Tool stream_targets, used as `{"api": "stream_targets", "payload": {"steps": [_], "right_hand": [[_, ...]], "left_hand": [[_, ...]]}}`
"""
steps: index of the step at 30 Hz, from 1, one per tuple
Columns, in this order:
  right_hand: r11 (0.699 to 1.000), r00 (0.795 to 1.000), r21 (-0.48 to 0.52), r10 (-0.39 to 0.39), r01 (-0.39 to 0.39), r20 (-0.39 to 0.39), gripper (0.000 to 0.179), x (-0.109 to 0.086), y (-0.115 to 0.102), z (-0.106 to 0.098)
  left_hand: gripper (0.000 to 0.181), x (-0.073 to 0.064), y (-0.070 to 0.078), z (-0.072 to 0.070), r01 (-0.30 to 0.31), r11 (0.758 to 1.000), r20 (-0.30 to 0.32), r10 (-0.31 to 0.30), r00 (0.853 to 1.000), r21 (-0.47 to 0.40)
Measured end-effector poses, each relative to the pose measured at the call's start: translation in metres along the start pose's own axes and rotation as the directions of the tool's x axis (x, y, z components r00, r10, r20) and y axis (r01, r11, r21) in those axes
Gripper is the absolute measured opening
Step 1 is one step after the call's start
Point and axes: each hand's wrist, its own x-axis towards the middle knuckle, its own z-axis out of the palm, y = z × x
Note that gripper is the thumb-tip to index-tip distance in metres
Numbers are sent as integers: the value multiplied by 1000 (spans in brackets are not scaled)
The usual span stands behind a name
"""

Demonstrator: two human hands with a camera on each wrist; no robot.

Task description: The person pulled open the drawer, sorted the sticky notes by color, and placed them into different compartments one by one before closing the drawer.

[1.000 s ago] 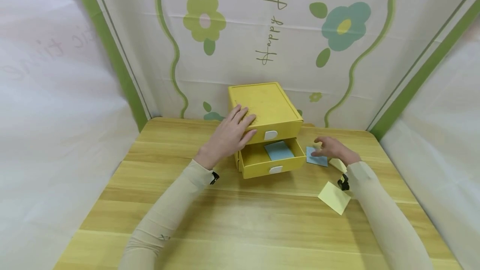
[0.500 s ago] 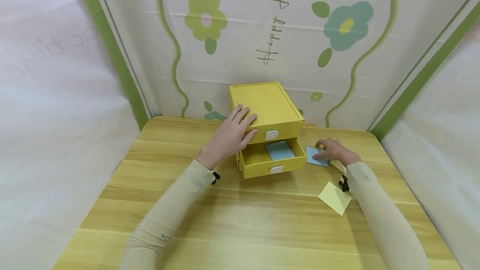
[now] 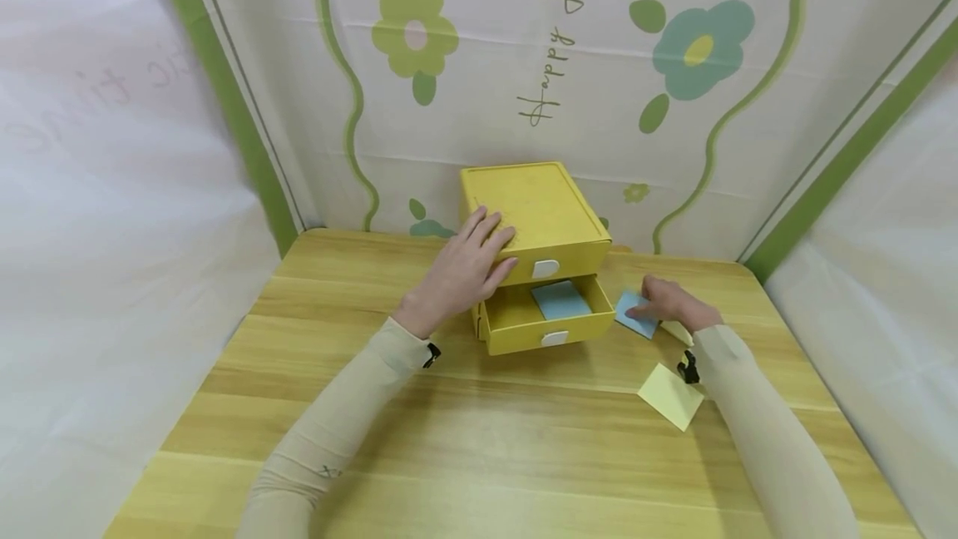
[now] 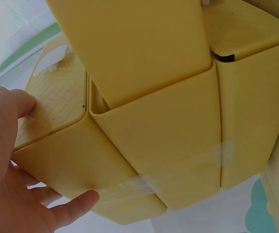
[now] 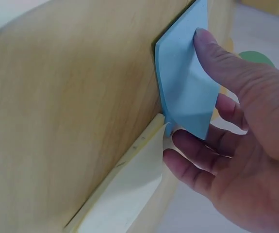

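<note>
My left hand [image 3: 460, 269] rests on the front left corner of a yellow drawer cabinet [image 3: 542, 198], fingers spread over its top and thumb against the upper drawer's front. Below that, the middle drawer [image 3: 516, 341] is pulled out, with a blue sticky note pad [image 3: 561, 300] lying inside. To the right of the cabinet, my right hand [image 3: 677, 304] pinches a second blue sticky note pad [image 5: 180, 68]. The thumb lies on its face and the other fingers curl at its far edge. A pale yellow sticky note pad [image 5: 127, 187] sits right beside those fingers.
Another pale yellow sticky note pad [image 3: 671, 396] lies on the wooden table [image 3: 479, 447], nearer the front. The left wrist view shows a closed bottom drawer [image 4: 251, 29] under the pulled-out one. A printed cloth [image 3: 486, 90] hangs behind the cabinet.
My right hand has come down onto the blue pad, closed its fingers at the edge and turned the pad slightly. The left hand keeps its place on the cabinet.
</note>
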Motion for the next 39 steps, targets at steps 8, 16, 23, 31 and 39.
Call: {"api": "stream_targets", "payload": {"steps": [8,16,23,31,39], "right_hand": [[999,999,6,48,-48,24,59,-1,0,-2],[999,999,1,43,-43,-21,48,-2,1,-2],[999,998,14,35,-34,-49,52,-2,1,0],[995,980,-36,-97,92,-176,24,-6,-1,-5],[981,963,-16,-192,193,-191,16,-17,-14,-16]], "left_hand": [[42,0,1,0,-5,1000,-5,5,1000,6],[42,0,1,1,-11,1000,-22,11,1000,0],[42,0,2,0,-3,1000,-3,3,1000,-5],[42,1,3,-2,1,1000,5,-1,1000,-10],[43,1,3,-3,2,1000,16,-2,1000,-5]]}}
